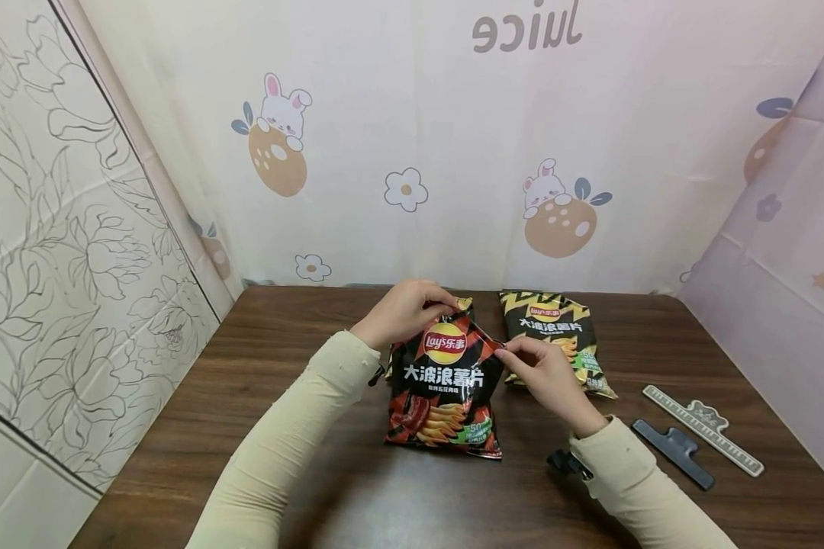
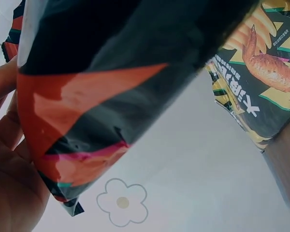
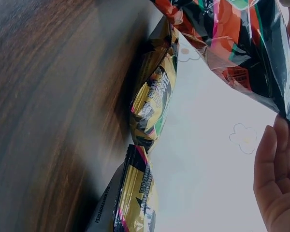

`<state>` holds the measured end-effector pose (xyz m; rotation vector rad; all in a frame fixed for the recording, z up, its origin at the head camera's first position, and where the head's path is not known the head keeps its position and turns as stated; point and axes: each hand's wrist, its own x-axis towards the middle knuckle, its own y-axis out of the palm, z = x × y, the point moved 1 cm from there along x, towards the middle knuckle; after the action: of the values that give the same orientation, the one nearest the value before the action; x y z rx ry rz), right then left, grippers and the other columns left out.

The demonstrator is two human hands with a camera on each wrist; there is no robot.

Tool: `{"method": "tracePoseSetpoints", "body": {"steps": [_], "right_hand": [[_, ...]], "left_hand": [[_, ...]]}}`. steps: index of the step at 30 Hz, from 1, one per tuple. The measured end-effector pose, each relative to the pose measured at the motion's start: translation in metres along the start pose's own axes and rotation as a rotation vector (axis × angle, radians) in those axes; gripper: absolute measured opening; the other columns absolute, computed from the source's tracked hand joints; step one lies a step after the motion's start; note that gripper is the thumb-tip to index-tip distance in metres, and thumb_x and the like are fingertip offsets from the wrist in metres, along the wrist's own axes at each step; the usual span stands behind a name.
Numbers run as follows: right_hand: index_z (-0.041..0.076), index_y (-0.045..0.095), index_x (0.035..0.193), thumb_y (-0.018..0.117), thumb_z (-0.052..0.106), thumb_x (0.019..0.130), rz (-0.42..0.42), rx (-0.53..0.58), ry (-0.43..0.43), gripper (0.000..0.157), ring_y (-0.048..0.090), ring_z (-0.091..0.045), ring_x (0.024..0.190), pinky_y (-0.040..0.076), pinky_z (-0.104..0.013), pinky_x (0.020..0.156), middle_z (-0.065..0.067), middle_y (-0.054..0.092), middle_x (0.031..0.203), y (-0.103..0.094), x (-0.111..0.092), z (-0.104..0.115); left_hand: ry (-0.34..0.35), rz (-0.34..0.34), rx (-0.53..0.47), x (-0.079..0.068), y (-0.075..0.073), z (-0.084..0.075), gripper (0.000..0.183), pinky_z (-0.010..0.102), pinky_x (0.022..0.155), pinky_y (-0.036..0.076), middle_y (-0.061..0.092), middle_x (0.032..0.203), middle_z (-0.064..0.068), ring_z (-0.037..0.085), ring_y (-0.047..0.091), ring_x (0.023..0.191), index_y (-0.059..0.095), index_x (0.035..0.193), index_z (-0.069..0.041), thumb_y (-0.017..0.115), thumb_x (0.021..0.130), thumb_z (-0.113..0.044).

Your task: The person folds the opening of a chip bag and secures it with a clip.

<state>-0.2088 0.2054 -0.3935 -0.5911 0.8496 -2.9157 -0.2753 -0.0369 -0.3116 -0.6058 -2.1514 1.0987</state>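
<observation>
A red and black Lay's potato chip bag (image 1: 442, 389) stands tilted at the middle of the table, its printed front toward the head camera. The left hand (image 1: 412, 309) pinches the bag's top left part, thumb and fingers at the edge. At the top right corner, the right hand (image 1: 545, 374) pinches the edge between thumb and fingers. In the left wrist view the bag fills the middle, beside the left hand (image 2: 14, 164). The right wrist view shows the right hand (image 3: 280, 174) at the bag's edge. Whether the top is sealed, I cannot tell.
A yellow and black chip bag (image 1: 552, 335) lies at the back right. Another yellow bag (image 1: 465, 303) is mostly hidden behind the red one. Toward the right lie a pale ruler-edged clip (image 1: 703, 428) and a dark grey clip (image 1: 674, 454). A printed curtain (image 1: 412, 114) hangs behind the table.
</observation>
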Motion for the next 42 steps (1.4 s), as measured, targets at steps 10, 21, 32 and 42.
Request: {"method": "tracePoseSetpoints", "body": {"steps": [10, 21, 32, 42], "right_hand": [[0.01, 0.074, 0.089, 0.068, 0.007, 0.092, -0.039, -0.089, -0.111, 0.007, 0.056, -0.001, 0.07, 0.047, -0.021, 0.061, -0.005, 0.069, 0.086, 0.0005, -0.0006, 0.0019], [0.014, 0.076, 0.087, 0.071, 0.007, 0.09, -0.068, -0.144, -0.16, 0.009, 0.058, -0.001, 0.073, 0.049, -0.022, 0.064, 0.002, 0.069, 0.086, 0.0018, -0.0006, 0.0008], [0.015, 0.076, 0.087, 0.072, 0.007, 0.089, -0.066, -0.173, -0.142, 0.009, 0.057, -0.002, 0.071, 0.048, -0.022, 0.062, 0.002, 0.069, 0.085, 0.0025, 0.0004, 0.0029], [0.012, 0.076, 0.086, 0.072, 0.004, 0.088, -0.075, -0.159, -0.183, 0.009, 0.056, -0.001, 0.07, 0.049, -0.022, 0.062, 0.001, 0.069, 0.085, 0.0021, -0.0004, 0.0042]], "left_hand": [[0.02, -0.004, -0.011, -0.001, 0.0002, 0.0011, 0.017, 0.026, 0.082, 0.053, 0.073, 0.104, -0.001, 0.01, 0.067, 0.095, 0.078, 0.105, -0.015, 0.063, 0.096, -0.013], [0.018, -0.01, 0.003, -0.0026, 0.0017, 0.0034, 0.017, 0.028, 0.084, 0.053, 0.073, 0.104, -0.002, 0.011, 0.066, 0.095, 0.077, 0.106, -0.015, 0.063, 0.096, -0.014], [-0.04, 0.04, -0.018, -0.0037, 0.002, 0.0039, 0.019, 0.026, 0.074, 0.051, 0.071, 0.11, -0.003, 0.008, 0.062, 0.083, 0.076, 0.109, -0.018, 0.061, 0.098, -0.02], [-0.075, 0.099, -0.013, -0.0016, -0.0007, -0.0025, 0.026, 0.033, 0.087, 0.052, 0.072, 0.111, -0.003, 0.01, 0.065, 0.1, 0.074, 0.113, -0.017, 0.06, 0.098, -0.034]]}}
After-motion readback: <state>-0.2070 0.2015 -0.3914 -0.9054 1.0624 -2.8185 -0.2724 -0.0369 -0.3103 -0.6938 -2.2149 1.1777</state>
